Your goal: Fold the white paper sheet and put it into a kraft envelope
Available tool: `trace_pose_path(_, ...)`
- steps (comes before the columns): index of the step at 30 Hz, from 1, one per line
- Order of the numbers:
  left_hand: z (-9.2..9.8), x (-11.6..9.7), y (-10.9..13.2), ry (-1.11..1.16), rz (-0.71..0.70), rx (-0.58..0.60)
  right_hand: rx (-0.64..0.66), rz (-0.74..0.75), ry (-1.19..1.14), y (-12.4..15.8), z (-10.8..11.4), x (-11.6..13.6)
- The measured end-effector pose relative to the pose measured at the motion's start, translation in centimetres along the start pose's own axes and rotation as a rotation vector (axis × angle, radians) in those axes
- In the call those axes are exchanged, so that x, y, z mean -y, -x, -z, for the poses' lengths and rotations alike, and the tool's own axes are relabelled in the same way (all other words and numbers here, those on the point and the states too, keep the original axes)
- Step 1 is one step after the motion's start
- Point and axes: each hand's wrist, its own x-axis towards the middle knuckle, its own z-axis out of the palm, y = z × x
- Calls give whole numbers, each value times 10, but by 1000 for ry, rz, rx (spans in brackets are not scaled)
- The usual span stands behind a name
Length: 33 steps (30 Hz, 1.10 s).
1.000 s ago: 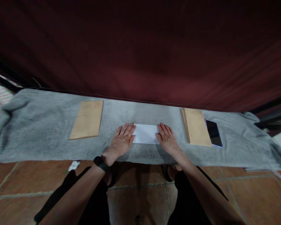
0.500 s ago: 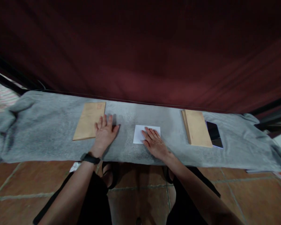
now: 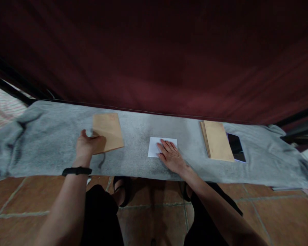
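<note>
My left hand (image 3: pixel 88 145) is closed on the left edge of a brown paper envelope (image 3: pixel 108 131) at the left of the cloth. The thumb side lies over the envelope, and the other fingers are partly hidden. My right hand (image 3: pixel 170 155) rests flat, fingers stretched out, on a small white sheet of paper (image 3: pixel 153 147) in the middle. It covers the sheet's lower right part. Further right lies a stack of several brown envelopes (image 3: pixel 218 140), out of reach of both hands' fingers.
A dark phone (image 3: pixel 236 147) lies against the right side of the stack. All this rests on a narrow surface covered by a grey cloth (image 3: pixel 53 136), bunched at both ends. A dark red curtain (image 3: pixel 154 68) hangs behind it. Below is a tiled floor (image 3: pixel 284 212).
My left hand has moved left from the envelope's right edge to its left edge and closed on it. The envelope's slant has changed, and its red print no longer shows. My right hand stays put.
</note>
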Motion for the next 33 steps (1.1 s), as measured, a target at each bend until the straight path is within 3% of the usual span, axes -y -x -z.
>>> trace_pose_path(3, -5, -10, 1, 208, 129, 8, 2, 4, -42, -2, 1, -3)
trace_pose_path(5, -18, -21, 11, 508, 258, 134, -16, -10, -105, -5, 3, -4)
trace_pose_path(7, -40, -33, 25, 723, 327, 273, -44, -39, -214, -9, 6, -2)
trace_pose_path(12, -112, -50, 60, 905, 340, 344, -93, -163, -712, -19, 11, 11)
trace_pose_path(15, -138, -51, 73, 935, 378, 384, -121, -283, -1032, -25, 9, 16)
trace_pose_path(18, -143, -51, 78, 983, 388, 384, -173, -422, -1269, -30, 5, 13)
trace_pose_path(25, -133, -53, 77, 993, 433, 445, -171, -473, -1683, -29, 12, 6)
trace_pose_path(29, -132, -51, 78, 898, 401, 514, -190, -507, -1576, -32, 10, 3)
trace_pose_path(33, -126, -50, 85, 571, 308, 780, -321, -467, -1365, -40, 6, -9)
